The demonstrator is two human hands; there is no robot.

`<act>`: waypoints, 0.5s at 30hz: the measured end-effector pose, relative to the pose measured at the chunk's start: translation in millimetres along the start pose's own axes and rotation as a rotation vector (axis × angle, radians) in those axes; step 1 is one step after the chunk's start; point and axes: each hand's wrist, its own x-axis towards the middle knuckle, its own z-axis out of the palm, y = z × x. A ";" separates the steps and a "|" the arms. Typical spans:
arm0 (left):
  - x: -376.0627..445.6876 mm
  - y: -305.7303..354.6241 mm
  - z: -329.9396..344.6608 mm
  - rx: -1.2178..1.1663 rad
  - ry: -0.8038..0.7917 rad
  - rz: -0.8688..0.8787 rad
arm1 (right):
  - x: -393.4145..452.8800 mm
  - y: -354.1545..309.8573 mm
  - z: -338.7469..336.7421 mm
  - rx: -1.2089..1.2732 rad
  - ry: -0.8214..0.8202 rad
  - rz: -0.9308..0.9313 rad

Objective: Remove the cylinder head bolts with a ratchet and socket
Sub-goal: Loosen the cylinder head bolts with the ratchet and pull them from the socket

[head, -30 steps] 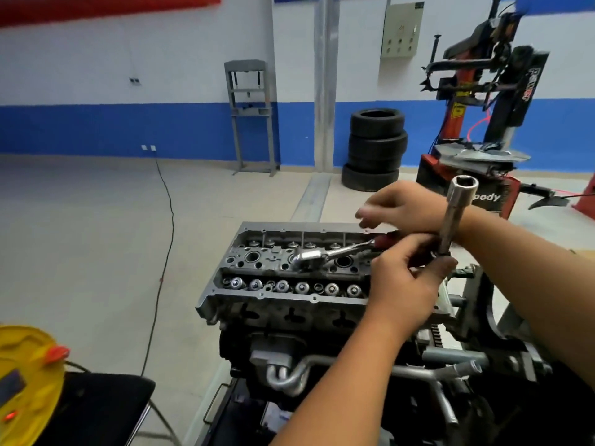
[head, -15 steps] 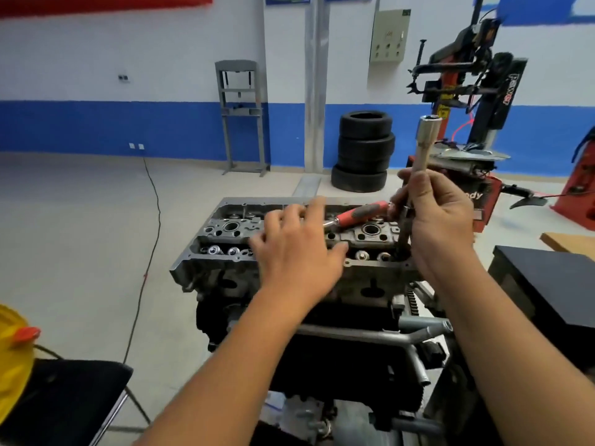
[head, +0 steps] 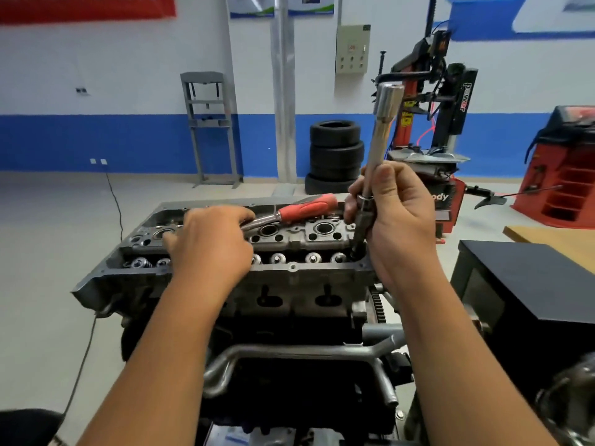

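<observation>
The grey cylinder head (head: 289, 268) sits on top of the engine in front of me. A ratchet with a red handle (head: 309, 207) lies across the top of the head. My left hand (head: 209, 249) covers the ratchet's metal head end, fingers curled down over it. My right hand (head: 399, 214) grips a long chrome socket bar (head: 383, 123) that stands nearly upright. The bar's lower end sits in a bolt hole at the head's right end. A row of valve springs shows along the near side.
A black cabinet (head: 531, 284) and a wooden table (head: 563, 243) stand close on the right. A bent metal pipe (head: 289, 352) runs across the engine's front. Stacked tyres (head: 335, 156) and a red tyre changer (head: 428, 123) stand behind. A cable (head: 112, 194) trails over the floor at left.
The socket bar passed from my left hand to my right hand and went upright into the right end of the head. My left hand moved onto the ratchet and curled its fingers.
</observation>
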 end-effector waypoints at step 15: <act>-0.7 79.3 33.3 -1.268 -0.184 0.474 | 3.4 0.3 -7.2 -0.232 -0.152 0.046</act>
